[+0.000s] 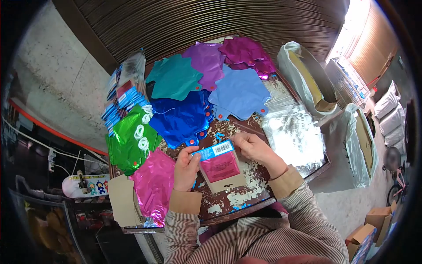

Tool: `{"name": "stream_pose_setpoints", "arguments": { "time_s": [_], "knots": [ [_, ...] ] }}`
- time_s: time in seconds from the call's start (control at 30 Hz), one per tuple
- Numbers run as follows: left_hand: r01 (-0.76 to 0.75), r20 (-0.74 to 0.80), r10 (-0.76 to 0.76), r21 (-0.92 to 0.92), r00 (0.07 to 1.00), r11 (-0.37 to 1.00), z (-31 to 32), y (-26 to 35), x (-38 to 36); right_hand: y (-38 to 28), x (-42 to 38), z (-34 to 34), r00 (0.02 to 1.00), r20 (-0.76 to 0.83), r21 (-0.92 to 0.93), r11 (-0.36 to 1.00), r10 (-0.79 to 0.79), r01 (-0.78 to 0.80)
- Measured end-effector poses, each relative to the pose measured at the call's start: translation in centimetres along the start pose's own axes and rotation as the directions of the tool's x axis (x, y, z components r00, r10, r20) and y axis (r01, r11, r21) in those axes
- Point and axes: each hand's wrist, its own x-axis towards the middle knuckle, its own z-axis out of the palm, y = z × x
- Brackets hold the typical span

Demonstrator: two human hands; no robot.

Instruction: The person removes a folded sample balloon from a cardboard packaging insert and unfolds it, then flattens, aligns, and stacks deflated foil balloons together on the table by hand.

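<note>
Both my hands hold a flat packet (220, 168) over the table. It has a blue printed strip with a barcode at its far edge, a folded pink foil piece in the middle, and a beige card with a hang slot at the near end. My left hand (186, 168) grips the packet's left edge, thumb on top. At the far right corner my right hand (251, 148) pinches it, fingers curled. Left of my left hand lies a stack of pink foil sheets (154, 185). Beyond the packet are blue foil balloons (178, 119), flat and uninflated, with red dots.
Green foil (127, 138) bears white string bundles (143, 144). Teal (173, 79), purple (204, 61), magenta (244, 50) and light-blue (239, 92) foils lie farther back. Clear bags (294, 136) lie right, finished-looking packets (125, 99) back left, beige cards (124, 200) front left. Sacks (351, 149) stand right.
</note>
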Motion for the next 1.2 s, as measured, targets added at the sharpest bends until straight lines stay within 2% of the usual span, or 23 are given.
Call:
{"name": "stream_pose_setpoints", "arguments": {
  "time_s": [0.07, 0.1, 0.27, 0.43, 0.57, 0.6, 0.77, 0.9, 0.93, 1.07, 1.1, 1.2],
  "knots": [
    [-0.008, 0.035, 0.007, 0.040, 0.999, 0.999, 0.1, 0.0, 0.0, 0.2, 0.1, 0.3, 0.991, 0.061, -0.151, 0.980, -0.123, 0.131],
    [-0.010, 0.035, 0.009, 0.041, 0.999, 0.999, 0.3, 0.1, 0.1, 0.2, 0.2, 0.2, 0.990, 0.062, -0.152, 0.980, -0.124, 0.132],
    [0.080, -0.022, -0.083, -0.092, 0.996, 0.993, 1.0, -0.1, 0.1, 0.4, 0.3, -0.5, 0.995, 0.101, -0.158, 0.987, 0.011, 0.005],
    [0.086, 0.024, -0.083, -0.217, 0.996, 0.972, 1.4, 0.3, 0.0, 0.1, 0.2, -0.4, 0.996, 0.062, -0.066, 0.996, 0.071, -0.067],
    [0.172, 0.099, -0.147, -0.325, 0.984, 0.930, 1.5, 1.0, 0.1, 0.3, 0.4, -0.6, 0.988, -0.066, 0.260, 0.959, 0.138, -0.117],
    [0.171, 0.103, -0.144, -0.326, 0.984, 0.930, 1.6, 0.9, 0.2, 0.3, 0.5, -0.7, 0.989, -0.068, 0.257, 0.960, 0.135, -0.113],
    [0.119, 0.022, -0.117, -0.276, 0.993, 0.954, 0.9, -0.6, 0.3, 0.7, 0.8, -1.0, 0.987, -0.140, 0.439, 0.898, 0.074, -0.006],
    [-0.041, 0.000, 0.042, 0.110, 0.999, 0.993, -0.4, -1.8, 0.7, 0.9, 0.8, -0.9, 0.994, -0.079, 0.397, 0.917, 0.077, -0.039],
    [-0.043, 0.002, 0.043, 0.111, 0.999, 0.993, -0.4, -1.6, 0.7, 0.7, 0.8, -0.9, 0.994, -0.080, 0.397, 0.917, 0.074, -0.037],
    [-0.036, -0.024, 0.038, 0.074, 0.999, 0.997, -0.3, -0.9, 0.4, -0.3, 0.1, -0.4, 0.995, 0.012, 0.185, 0.978, 0.096, -0.097],
    [-0.038, -0.026, 0.040, 0.075, 0.999, 0.996, -0.2, -0.6, 0.4, -0.3, 0.1, -0.3, 0.995, 0.014, 0.185, 0.978, 0.095, -0.096],
    [-0.008, -0.060, -0.006, -0.224, 0.998, 0.974, 0.2, 0.0, 0.6, 0.2, 0.3, -0.1, 0.994, 0.004, 0.251, 0.962, 0.113, -0.111]
  ]
}}
